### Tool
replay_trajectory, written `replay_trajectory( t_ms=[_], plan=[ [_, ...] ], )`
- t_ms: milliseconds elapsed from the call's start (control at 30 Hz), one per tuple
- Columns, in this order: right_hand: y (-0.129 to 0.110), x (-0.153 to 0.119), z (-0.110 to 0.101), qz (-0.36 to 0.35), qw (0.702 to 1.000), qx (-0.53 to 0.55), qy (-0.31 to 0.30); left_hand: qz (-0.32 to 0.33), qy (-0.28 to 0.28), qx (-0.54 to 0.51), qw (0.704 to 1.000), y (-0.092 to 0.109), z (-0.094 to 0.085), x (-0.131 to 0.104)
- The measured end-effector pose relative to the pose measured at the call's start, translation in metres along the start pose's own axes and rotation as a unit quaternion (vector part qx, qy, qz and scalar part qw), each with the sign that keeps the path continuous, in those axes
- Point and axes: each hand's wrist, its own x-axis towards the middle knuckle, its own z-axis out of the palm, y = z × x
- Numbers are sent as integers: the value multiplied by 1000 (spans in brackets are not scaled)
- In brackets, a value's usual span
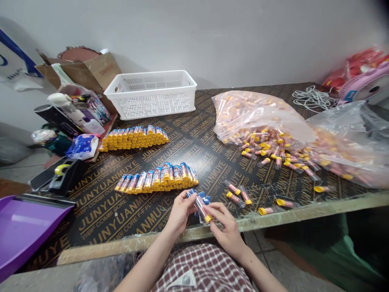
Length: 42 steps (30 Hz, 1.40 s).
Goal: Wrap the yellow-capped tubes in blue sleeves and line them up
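Near the table's front edge, a clear tube with a yellow cap point(201, 207) is pinched between my two hands. My left hand point(181, 211) grips its upper end, where a bit of blue shows by the thumb. The fingers of my right hand point(225, 227) close on the capped end. Behind the tube, blue printed labels point(207, 199) lie partly hidden by it. Ahead of my left hand is a stack of blue-wrapped tubes with yellow caps point(156, 176). Several unwrapped tubes point(235, 198) lie loose to the right of my hands.
A white plastic basket point(158, 101) stands at the back, with a second stack of wrapped tubes point(133, 138) before it. A plastic bag point(258, 111) spills unwrapped tubes at the right. On the left are a tape dispenser point(65, 176) and a purple dustpan point(27, 231). A pink fan point(366, 83) stands far right.
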Motion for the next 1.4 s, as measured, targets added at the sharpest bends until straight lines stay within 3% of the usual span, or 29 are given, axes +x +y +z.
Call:
replay_trajectory(
  t_ms=[133, 267, 400, 600, 1033, 1200, 1233, 1300, 1400],
  plan=[
    [4, 3, 0, -2, 999, -26, 22, -43, -72, 37, 996, 5, 2, -8],
    [2, 9, -6, -16, 1000, -1, -24, -85, -125, 70, 986, 6, 5, -17],
    [0, 11, -8, -32, 997, 37, -64, -104, -116, 74, 985, 4, 8, -21],
    [4, 6, -3, -12, 997, 74, -33, -104, -122, 71, 984, 0, 9, -23],
    [0, 6, -1, -20, 992, 122, -26, -108, -121, 57, 985, 0, 13, -25],
    [6, 17, -21, -17, 997, -9, -81, -90, -82, 78, 990, 1, 4, -28],
    [14, 21, -29, -11, 996, -58, -67, -77, -62, 97, 990, 5, -1, -28],
    [41, 29, -49, 33, 989, -144, 17, -25, -8, 153, 988, 19, -16, -28],
    [94, 36, -74, 95, 946, -286, 122, 101, 100, 243, 959, 55, -47, -26]
  ],
)
